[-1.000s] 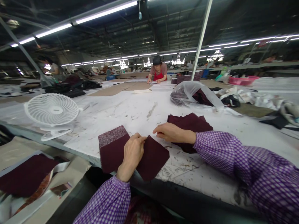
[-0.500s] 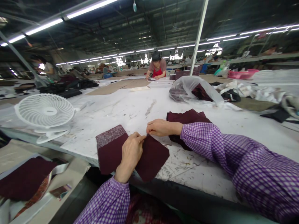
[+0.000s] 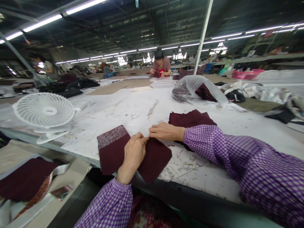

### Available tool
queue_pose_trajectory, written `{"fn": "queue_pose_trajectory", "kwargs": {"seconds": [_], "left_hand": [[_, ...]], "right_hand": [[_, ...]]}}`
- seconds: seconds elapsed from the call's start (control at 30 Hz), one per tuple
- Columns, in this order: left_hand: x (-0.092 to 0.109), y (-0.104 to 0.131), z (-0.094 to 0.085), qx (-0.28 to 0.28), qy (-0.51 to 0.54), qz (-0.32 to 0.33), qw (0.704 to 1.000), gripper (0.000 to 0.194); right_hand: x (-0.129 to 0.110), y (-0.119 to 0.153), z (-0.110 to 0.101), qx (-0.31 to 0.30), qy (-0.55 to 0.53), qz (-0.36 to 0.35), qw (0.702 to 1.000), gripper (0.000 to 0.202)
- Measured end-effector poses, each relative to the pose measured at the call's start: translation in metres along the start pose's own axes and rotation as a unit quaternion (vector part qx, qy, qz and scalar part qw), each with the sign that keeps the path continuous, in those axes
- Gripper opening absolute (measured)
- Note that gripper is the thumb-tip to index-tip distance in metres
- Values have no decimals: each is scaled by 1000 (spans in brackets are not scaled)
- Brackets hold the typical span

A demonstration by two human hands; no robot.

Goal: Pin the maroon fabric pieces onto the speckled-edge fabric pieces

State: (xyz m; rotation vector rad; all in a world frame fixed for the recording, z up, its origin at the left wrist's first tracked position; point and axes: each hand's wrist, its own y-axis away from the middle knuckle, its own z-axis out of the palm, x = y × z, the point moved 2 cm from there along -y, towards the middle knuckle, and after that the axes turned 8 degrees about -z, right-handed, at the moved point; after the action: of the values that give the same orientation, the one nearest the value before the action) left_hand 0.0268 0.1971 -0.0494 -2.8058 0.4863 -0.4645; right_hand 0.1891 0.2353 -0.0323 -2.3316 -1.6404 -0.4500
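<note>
A dark maroon fabric piece [image 3: 156, 160] lies at the table's front edge, one corner overhanging. My left hand [image 3: 135, 150] has its fingers closed on the top corner of this piece. My right hand [image 3: 161, 130] pinches the same corner from the other side, the fingertips of both hands nearly meeting. Left of my left hand rests another maroon piece [image 3: 111, 158] with a speckled grey strip [image 3: 112, 136] along its top. Behind my right wrist lies a pile of maroon fabric pieces [image 3: 192, 118], partly covered by my sleeve.
A white fan [image 3: 47, 110] stands on the left of the white-covered table [image 3: 114, 107]. Beyond the pile sits a clear plastic bag [image 3: 187, 87] with maroon fabric. A box [image 3: 68, 186] with scraps is at lower left. Across the table a person [image 3: 161, 65] handles maroon fabric.
My hands stay almost in place at the fabric corner, with only a slight shift of the fingers. The person across has raised a maroon piece.
</note>
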Motion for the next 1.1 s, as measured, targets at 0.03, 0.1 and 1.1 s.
{"fn": "queue_pose_trajectory", "kwargs": {"seconds": [0.03, 0.1, 1.1], "left_hand": [[0, 0, 0, -1, -8, 2, 1000, 30], [1, 1, 0, -1, -15, 1, 1000, 31], [-34, 44, -23, 73, -31, 12, 997, 24]], "right_hand": [[0, 3, 1, 3, 8, -13, 1000, 23], [3, 10, 1, 10, 4, -9, 1000, 22], [-13, -2, -32, -56, -221, 38, 973, 53]]}}
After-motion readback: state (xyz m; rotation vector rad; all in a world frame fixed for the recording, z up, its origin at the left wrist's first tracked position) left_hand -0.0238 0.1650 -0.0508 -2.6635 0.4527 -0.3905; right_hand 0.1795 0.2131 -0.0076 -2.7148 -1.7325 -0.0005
